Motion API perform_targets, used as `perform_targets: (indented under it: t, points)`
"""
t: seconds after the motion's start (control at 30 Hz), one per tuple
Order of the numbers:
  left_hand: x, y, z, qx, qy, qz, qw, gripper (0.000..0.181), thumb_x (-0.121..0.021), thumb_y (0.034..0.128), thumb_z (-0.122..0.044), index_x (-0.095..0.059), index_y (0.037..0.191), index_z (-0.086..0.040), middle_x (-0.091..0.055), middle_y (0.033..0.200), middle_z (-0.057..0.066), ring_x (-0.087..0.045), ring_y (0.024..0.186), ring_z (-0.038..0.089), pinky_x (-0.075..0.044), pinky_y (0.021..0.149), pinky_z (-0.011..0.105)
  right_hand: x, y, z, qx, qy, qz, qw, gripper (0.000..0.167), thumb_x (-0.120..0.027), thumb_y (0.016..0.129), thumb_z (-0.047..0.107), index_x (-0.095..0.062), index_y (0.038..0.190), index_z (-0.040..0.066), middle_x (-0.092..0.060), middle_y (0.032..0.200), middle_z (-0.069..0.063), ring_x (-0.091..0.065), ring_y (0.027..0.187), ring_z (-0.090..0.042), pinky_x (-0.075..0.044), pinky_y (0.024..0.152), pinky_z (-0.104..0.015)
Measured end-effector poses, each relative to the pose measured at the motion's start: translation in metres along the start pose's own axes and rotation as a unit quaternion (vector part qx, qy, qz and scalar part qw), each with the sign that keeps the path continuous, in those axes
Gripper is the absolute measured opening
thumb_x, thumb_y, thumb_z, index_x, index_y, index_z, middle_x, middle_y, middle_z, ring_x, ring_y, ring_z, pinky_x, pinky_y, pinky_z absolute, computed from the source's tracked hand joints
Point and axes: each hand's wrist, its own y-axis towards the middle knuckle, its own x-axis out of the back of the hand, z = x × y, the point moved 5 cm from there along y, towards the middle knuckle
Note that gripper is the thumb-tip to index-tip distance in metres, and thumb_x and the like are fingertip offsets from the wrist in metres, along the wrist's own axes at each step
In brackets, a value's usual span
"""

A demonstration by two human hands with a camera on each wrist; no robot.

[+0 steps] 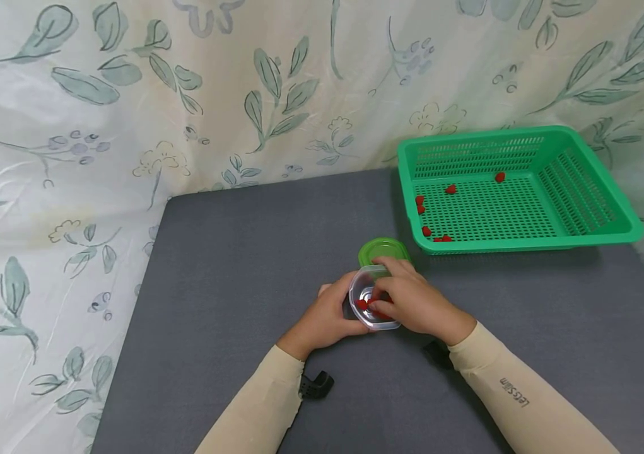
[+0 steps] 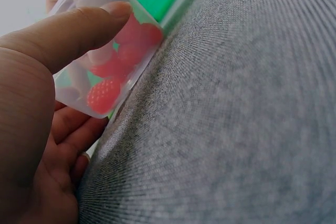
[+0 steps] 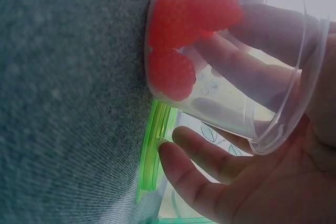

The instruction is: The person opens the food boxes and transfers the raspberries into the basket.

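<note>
My left hand [image 1: 327,318] grips a small clear plastic container [image 1: 383,326] that rests on the table, thumb on one side and fingers on the other. Red raspberries [image 2: 104,94] lie in its bottom, several of them showing through the wall. The right hand [image 1: 418,302] reaches in over the rim. Two of its digits are inside, and their tips pinch a raspberry [image 3: 219,11] above the others; its remaining fingers stay outside the wall. Just behind the container lies a green lid [image 1: 381,248], partly covered by the right hand.
A green perforated basket [image 1: 532,244] stands at the back right, with several raspberries [image 1: 450,189] scattered on its floor, mostly at the left side. A grey cloth covers the table [image 1: 231,271]. Behind and to the left hangs a leaf-patterned curtain [image 1: 146,120].
</note>
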Motion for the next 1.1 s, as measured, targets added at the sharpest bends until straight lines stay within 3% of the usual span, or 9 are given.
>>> perform_targets:
  t: [0.33,0.67,0.9,1.1]
  points:
    - [-0.001,-0.002,-0.002,0.0,0.008,-0.004,1.0,0.093,-0.094,0.0849,-0.02,-0.045,0.164,-0.015,-0.057,0.156,-0.004,-0.054,0.137,0.009,-0.031,0.111,0.048,0.01,0.001,-0.002,0.007,-0.001,-0.022,0.9997,0.018,-0.092,0.09,0.017,-0.074,0.087,0.017,-0.06,0.146,-0.02,-0.056,0.13,-0.044,-0.052,0.098,-0.057]
    - [-0.001,-0.001,-0.001,-0.001,0.005,-0.003,1.0,0.092,-0.093,0.0863,-0.021,-0.045,0.164,-0.016,-0.056,0.156,-0.007,-0.053,0.138,0.007,-0.031,0.109,0.048,0.026,0.001,-0.002,0.022,0.034,-0.068,0.9969,0.016,-0.089,0.092,0.011,-0.074,0.091,0.013,-0.063,0.142,-0.016,-0.058,0.126,-0.039,-0.052,0.097,-0.054]
    - [-0.001,-0.001,0.0,-0.005,0.005,-0.007,0.9999,0.094,-0.094,0.0852,-0.019,-0.044,0.165,-0.018,-0.057,0.156,-0.007,-0.054,0.137,0.009,-0.032,0.11,0.05,0.036,0.0,0.002,0.046,0.049,-0.11,0.9916,0.013,-0.088,0.094,0.012,-0.075,0.095,0.012,-0.064,0.139,-0.014,-0.056,0.128,-0.038,-0.049,0.101,-0.056]
    - [-0.002,-0.001,0.0,-0.008,0.005,-0.002,1.0,0.094,-0.095,0.0862,-0.022,-0.044,0.165,-0.019,-0.056,0.156,-0.007,-0.053,0.138,0.009,-0.031,0.111,0.049,0.043,-0.003,0.002,0.074,0.07,-0.15,0.9835,0.014,-0.089,0.092,0.008,-0.077,0.098,0.011,-0.066,0.135,-0.011,-0.058,0.128,-0.033,-0.052,0.097,-0.053]
